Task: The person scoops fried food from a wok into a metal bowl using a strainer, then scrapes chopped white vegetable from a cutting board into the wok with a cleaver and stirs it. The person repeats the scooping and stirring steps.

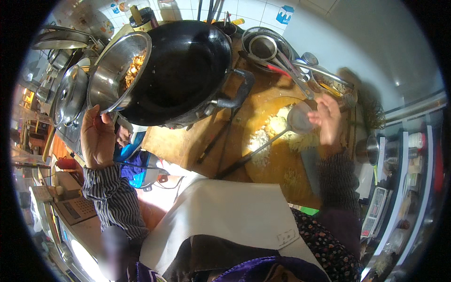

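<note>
My left hand (98, 136) grips the lower rim of a steel mixing bowl (105, 82), which is tilted beside the left edge of a black wok (188, 66). Brown crumbly food (135, 70) lies along the bowl's side nearest the wok. My right hand (326, 120) is at the right, fingers loosely bent and apart, close to the round head of a ladle (299, 118). Whether a fingertip touches the ladle I cannot tell. The ladle's long dark handle slants down to the left across a round wooden board (282, 174). Pale yellowish lumps (277, 123) and white powder (259, 143) lie beside it.
Behind the board are strainers (263, 48) and red-handled scissors (279, 70). A lidded pot (70, 96) stands left of the bowl. The wok's handle (242, 89) juts over the table. Shelves (404, 178) line the right side; a jar (143, 19) stands behind the wok.
</note>
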Demonstrator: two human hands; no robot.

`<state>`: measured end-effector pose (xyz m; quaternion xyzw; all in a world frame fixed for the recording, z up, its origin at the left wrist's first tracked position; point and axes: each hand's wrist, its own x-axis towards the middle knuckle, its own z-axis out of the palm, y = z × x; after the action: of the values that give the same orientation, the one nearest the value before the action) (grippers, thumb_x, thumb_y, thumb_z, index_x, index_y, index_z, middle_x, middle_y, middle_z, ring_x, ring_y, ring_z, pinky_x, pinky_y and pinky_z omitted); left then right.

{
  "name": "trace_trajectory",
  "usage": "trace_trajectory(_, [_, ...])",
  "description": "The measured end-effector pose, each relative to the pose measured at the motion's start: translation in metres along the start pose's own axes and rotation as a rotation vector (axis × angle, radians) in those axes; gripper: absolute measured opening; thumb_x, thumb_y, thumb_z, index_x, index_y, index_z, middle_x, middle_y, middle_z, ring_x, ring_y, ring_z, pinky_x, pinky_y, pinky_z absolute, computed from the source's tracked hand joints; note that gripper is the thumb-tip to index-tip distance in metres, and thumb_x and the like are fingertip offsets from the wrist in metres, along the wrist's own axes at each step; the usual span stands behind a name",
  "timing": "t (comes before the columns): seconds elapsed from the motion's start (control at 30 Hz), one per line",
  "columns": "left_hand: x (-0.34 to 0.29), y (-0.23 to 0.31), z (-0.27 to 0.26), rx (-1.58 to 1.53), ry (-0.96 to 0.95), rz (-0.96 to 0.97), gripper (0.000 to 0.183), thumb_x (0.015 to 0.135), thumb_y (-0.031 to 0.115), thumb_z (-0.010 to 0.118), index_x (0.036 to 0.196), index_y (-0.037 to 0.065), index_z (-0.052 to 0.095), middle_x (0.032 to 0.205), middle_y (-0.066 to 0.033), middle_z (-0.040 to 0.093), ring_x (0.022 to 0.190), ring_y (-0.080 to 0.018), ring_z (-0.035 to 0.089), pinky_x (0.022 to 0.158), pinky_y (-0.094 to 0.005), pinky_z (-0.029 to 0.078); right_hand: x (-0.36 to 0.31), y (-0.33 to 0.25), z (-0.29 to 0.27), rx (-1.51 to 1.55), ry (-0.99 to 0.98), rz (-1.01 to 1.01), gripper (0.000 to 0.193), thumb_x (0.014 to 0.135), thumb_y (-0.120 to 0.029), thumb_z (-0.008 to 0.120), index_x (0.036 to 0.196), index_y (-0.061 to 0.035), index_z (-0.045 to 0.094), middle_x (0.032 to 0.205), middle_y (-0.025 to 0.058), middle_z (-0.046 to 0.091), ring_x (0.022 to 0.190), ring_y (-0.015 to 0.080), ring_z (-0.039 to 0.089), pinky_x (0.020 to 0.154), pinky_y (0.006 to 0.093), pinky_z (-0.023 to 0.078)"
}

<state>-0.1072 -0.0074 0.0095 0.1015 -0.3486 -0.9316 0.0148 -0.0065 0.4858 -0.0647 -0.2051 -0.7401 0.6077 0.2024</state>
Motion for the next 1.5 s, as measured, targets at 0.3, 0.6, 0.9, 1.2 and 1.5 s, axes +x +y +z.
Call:
trace_trajectory(0.3, [-0.013,-0.006,0.003,0.027,-0.008,-0.072,0.005,0.085,0.002,0.053,0.081,0.0,0.053,0.074,-0.0087,0.06,0.065,-0.0159,0.062,0.057,-0.022,0.056,-0.134,0.07,0.048,-0.277,-0.849,0.147,0.03,0.089,-0.008,0.046,0.118,-0.0036,0.046,0.082,0.0145,0.06,0.065,0.0206,0.059,0.061,0.032,0.048])
trace_trajectory(0.6, [-0.02,-0.006,0.005,0.099,0.064,-0.066,0.006,0.085,0.004,0.05,0.082,-0.001,0.051,0.075,-0.008,0.056,0.058,-0.014,0.055,0.053,-0.0226,0.054,-0.148,0.049,0.103,-0.351,-0.901,0.194,0.03,0.088,-0.012,0.051,0.117,-0.0077,0.046,0.068,0.0098,0.056,0.048,0.0174,0.055,0.049,0.0296,0.046])
trace_trajectory(0.9, [-0.015,0.011,0.003,0.054,0.069,0.006,0.009,0.086,0.002,0.046,0.091,-0.004,0.047,0.078,-0.0106,0.056,0.061,-0.0142,0.057,0.054,-0.0223,0.055,-0.176,0.023,0.09,-0.2,-0.457,-0.064,0.013,0.089,-0.016,0.049,0.094,-0.0037,0.045,0.073,0.0094,0.054,0.063,0.0159,0.058,0.057,0.0282,0.048])
trace_trajectory(1.2, [0.002,0.019,-0.016,-0.029,-0.13,-0.032,0.007,0.086,0.004,0.053,0.08,-0.001,0.053,0.074,-0.0064,0.055,0.064,-0.0144,0.055,0.06,-0.0204,0.052,-0.216,-0.029,0.024,0.465,-0.207,0.249,0.041,0.087,-0.015,0.048,0.125,-0.0057,0.037,0.075,0.008,0.05,0.049,0.0149,0.051,0.042,0.0253,0.043])
trace_trajectory(1.5, [0.011,0.013,-0.016,-0.011,-0.172,-0.031,0.008,0.086,0.003,0.051,0.081,-0.004,0.052,0.075,-0.0084,0.056,0.065,-0.0163,0.058,0.06,-0.0213,0.054,-0.232,-0.031,-0.025,1.439,-0.362,0.381,0.059,0.089,-0.014,0.042,0.14,-0.0054,0.013,0.075,0.0049,0.041,0.038,0.0081,0.039,0.032,0.0208,0.033])
